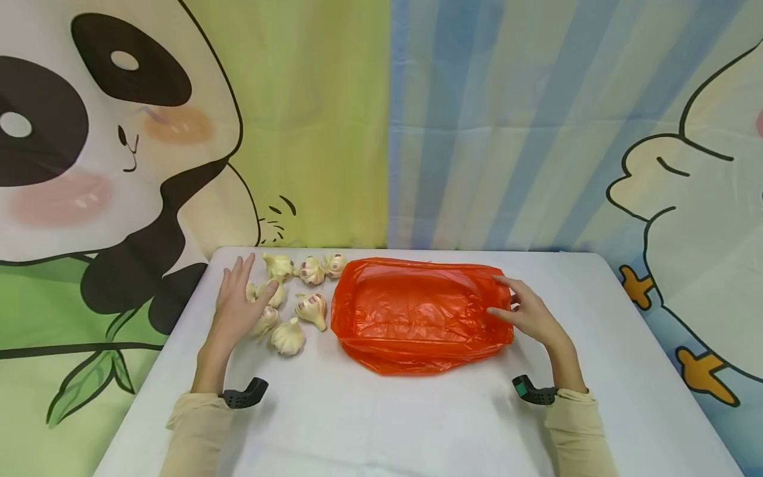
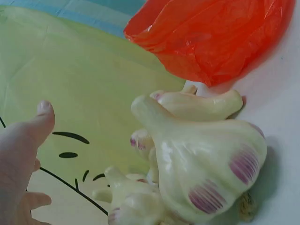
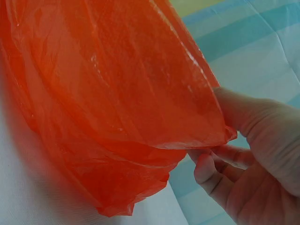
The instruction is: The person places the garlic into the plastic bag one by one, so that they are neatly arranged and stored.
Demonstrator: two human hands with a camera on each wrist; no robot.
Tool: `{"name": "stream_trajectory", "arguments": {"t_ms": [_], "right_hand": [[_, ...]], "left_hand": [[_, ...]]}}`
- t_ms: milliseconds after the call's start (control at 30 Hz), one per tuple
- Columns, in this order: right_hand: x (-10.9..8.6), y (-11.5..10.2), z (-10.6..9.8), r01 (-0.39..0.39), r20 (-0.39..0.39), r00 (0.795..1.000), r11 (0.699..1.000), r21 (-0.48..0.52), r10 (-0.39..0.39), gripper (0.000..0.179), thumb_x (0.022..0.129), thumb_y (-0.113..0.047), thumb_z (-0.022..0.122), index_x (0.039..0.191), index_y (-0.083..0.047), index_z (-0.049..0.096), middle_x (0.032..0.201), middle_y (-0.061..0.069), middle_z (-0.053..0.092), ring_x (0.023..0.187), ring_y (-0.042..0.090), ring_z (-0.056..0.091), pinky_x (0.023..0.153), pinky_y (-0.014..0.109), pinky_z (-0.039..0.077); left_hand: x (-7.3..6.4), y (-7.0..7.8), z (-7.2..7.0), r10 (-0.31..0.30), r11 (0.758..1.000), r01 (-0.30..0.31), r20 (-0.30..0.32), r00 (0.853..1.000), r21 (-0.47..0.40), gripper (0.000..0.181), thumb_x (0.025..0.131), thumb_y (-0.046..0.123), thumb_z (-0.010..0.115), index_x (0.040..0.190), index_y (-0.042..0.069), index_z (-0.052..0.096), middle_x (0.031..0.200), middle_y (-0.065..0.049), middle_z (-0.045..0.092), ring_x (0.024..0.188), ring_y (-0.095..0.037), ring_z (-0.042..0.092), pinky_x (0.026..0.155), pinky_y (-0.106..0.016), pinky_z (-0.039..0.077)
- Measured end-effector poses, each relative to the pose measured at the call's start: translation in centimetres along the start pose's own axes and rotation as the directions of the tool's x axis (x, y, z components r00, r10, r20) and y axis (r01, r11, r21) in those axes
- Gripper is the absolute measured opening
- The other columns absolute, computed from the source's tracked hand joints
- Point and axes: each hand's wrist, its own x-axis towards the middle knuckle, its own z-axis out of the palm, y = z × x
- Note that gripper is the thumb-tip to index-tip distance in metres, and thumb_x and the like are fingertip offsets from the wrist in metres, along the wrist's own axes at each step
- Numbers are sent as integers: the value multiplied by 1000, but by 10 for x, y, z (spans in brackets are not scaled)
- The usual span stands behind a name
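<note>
Several garlic bulbs (image 1: 288, 338), pale with purple patches, lie in a loose cluster on the left of the table. My left hand (image 1: 237, 301) is beside and partly over the cluster's left side, fingers spread and holding nothing; it hides part of some bulbs. One large garlic bulb (image 2: 206, 164) fills the middle of the left wrist view. Right of the garlic, a red plastic bag (image 1: 417, 311) sits with its wide mouth facing up. My right hand (image 1: 533, 318) holds the bag's right rim; in the right wrist view the thumb is partly hidden by the film (image 3: 140, 93).
A white-covered table (image 1: 381, 424) carries everything. Behind it hangs a cartoon-printed cloth (image 1: 322, 132) with a panda and a white bird. Black wrist devices (image 1: 246, 394) are worn on both wrists, next to beige sleeves.
</note>
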Motion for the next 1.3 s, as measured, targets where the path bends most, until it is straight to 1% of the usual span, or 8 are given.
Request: {"name": "stream_trajectory", "arguments": {"t_ms": [200,333,567,767,933,1067,1167,1300], "right_hand": [[-2,4,-2,28,65,997,999,39,-31,84,86,-21,74,153,-5,26,139,25,40,109,35,52,83,25,53],[-3,5,-3,14,85,996,999,50,-19,95,86,-22,74,156,-7,13,141,26,36,118,35,47,90,32,52],[-3,7,-2,27,92,995,998,62,-33,101,85,-21,75,157,-8,6,141,27,34,119,35,43,92,38,52],[0,8,0,26,100,994,994,103,-37,102,85,-19,75,157,-11,4,145,27,31,125,38,39,98,59,45],[1,9,1,25,118,992,991,128,-41,103,85,-19,75,157,-15,1,145,27,29,126,39,37,100,62,44],[1,11,2,16,123,992,991,134,-32,103,85,-20,75,157,-17,0,146,27,29,128,40,36,101,64,42],[1,13,2,7,122,992,991,130,-23,103,86,-22,75,157,-18,0,147,27,28,129,41,36,102,65,41],[2,12,3,5,123,992,991,132,-21,104,85,-21,75,157,-19,0,147,27,28,130,41,36,102,65,40]], "left_hand": [[-1,-15,-3,-119,990,115,-37,992,-84,86,92,53,57,157,18,12,163,-21,7,147,-51,4,110,-74,12],[1,-27,-7,-191,976,190,-5,982,-111,88,93,52,56,157,15,9,161,-25,9,145,-52,12,110,-72,18],[10,-51,-11,-372,910,375,50,927,-175,88,95,49,51,155,4,5,158,-30,16,141,-51,27,111,-63,28],[13,-68,-8,-392,895,399,72,917,-199,76,96,46,50,150,-2,27,152,-29,34,135,-44,42,96,-40,48],[13,-76,-2,-364,893,358,32,931,-273,61,96,41,54,144,4,45,147,-21,46,132,-36,49,70,-5,45],[15,-77,2,-343,889,321,-11,939,-327,55,95,39,56,141,8,51,143,-20,51,104,-5,65,67,-3,47],[15,-77,-1,-346,889,312,-44,937,-335,52,95,39,56,139,10,53,142,-20,52,80,19,53,65,-4,48],[13,-68,-10,-375,869,297,-134,917,-396,47,95,37,56,136,13,57,141,-17,54,73,21,53,65,-2,47]]}}
